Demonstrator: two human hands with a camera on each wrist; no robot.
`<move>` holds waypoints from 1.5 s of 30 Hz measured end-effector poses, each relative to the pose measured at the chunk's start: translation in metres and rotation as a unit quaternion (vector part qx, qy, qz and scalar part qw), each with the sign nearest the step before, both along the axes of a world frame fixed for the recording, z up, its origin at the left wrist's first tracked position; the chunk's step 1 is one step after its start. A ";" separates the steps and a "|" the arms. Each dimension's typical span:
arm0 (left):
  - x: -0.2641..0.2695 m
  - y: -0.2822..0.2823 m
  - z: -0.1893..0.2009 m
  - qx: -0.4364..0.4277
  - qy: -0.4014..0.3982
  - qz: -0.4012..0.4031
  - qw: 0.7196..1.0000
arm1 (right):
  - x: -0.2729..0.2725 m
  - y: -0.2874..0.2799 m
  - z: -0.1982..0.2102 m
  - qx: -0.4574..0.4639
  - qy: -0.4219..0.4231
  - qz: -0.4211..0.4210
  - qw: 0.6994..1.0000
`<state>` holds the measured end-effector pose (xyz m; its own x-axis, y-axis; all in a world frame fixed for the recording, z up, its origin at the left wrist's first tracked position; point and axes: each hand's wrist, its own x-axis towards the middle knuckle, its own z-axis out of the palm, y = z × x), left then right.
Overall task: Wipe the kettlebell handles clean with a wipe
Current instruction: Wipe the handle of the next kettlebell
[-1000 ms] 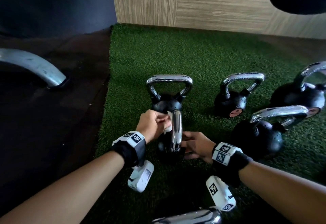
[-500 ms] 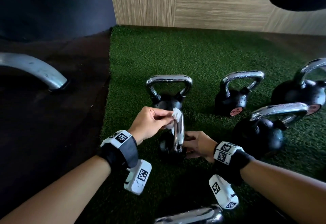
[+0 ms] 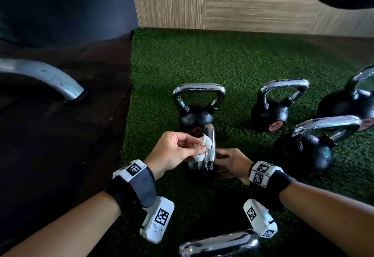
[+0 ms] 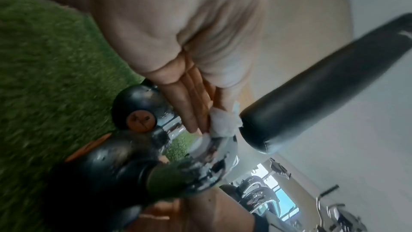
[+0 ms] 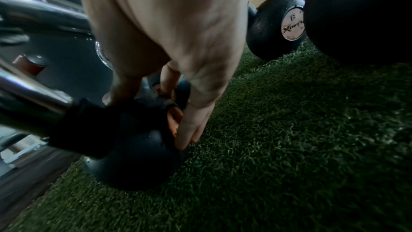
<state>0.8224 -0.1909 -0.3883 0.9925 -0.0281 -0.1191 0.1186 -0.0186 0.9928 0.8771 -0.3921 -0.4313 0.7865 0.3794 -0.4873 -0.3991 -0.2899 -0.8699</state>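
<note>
A small black kettlebell (image 3: 199, 170) with a chrome handle (image 3: 210, 145) stands on green turf between my hands. My left hand (image 3: 178, 151) pinches a crumpled white wipe (image 3: 203, 148) against the left side of that handle; in the left wrist view the wipe (image 4: 224, 127) sits at the fingertips on the chrome. My right hand (image 3: 232, 162) holds the kettlebell's black body (image 5: 138, 161) from the right, fingers spread round it and pointing down to the turf.
Several more chrome-handled kettlebells stand on the turf: one just behind (image 3: 197, 103), one at mid right (image 3: 272, 111), a larger one (image 3: 303, 149) near my right wrist. Another chrome handle (image 3: 219, 244) lies close below. Dark flooring and a metal frame leg (image 3: 50, 80) are left.
My left hand slid the wipe up the handle and then back down its left side, opening from a fist round the handle to a fingertip pinch. The right hand stayed on the body.
</note>
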 end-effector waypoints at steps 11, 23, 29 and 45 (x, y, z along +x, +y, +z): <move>-0.032 0.004 -0.027 0.044 -0.013 -0.022 0.999 | 0.002 0.002 -0.001 -0.012 -0.020 0.014 1.000; -0.019 0.015 -0.029 0.088 0.028 -0.022 0.995 | 0.010 0.002 0.021 -0.152 -0.121 0.054 0.979; -0.001 0.030 0.007 -0.108 0.021 0.034 0.993 | 0.021 -0.002 0.068 -0.135 -0.415 -0.085 0.895; 0.012 0.005 0.006 0.006 -0.004 0.053 0.999 | 0.020 0.001 0.070 -0.036 -0.389 -0.097 0.916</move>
